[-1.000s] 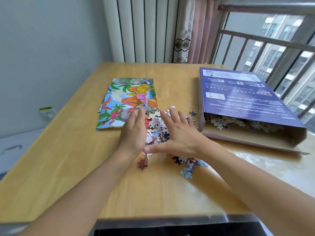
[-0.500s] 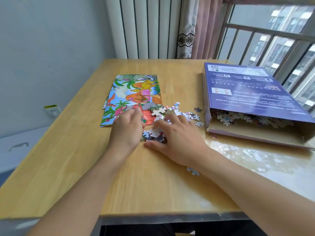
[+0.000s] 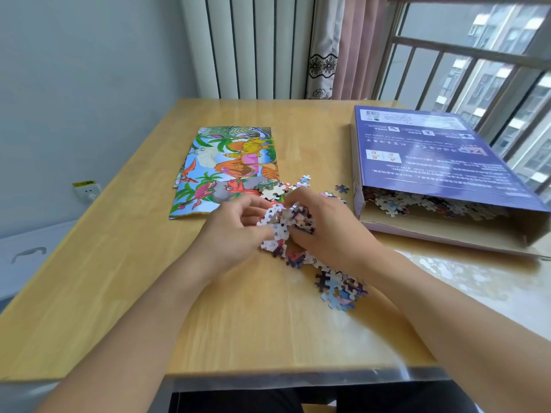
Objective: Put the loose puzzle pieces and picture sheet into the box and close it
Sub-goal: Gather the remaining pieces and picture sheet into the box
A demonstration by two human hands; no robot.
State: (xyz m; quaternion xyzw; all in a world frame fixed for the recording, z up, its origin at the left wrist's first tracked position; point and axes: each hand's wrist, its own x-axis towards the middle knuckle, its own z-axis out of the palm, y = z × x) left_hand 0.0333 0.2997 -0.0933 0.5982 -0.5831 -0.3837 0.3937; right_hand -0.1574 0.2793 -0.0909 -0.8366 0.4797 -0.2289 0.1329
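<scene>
Puzzle pieces (image 3: 286, 225) were gathered mid-table between the left hand (image 3: 235, 231) and right hand (image 3: 325, 231), both curled around them; stragglers (image 3: 340, 289) should be scooped before the open box (image 3: 432, 174) alongside was filled.

The table (image 3: 125, 287) under my arms is pale wood with a fine straight grain, smooth and lacquered; toward the window it turns glossy enough to mirror the daylight. Its near edge (image 3: 298, 380) looks like grey metal or plastic, I cannot tell which. The puzzle pieces (image 3: 283, 225) bunched between my left hand (image 3: 235, 234) and right hand (image 3: 331, 234) are thin printed card, with pale matt backs. The picture sheet (image 3: 226, 168) is bright printed paper with a slight sheen. The box (image 3: 429, 162) is cardboard, purple and satiny outside, raw brown and matt inside. The curtain (image 3: 351, 46) is soft pinkish cloth.
</scene>
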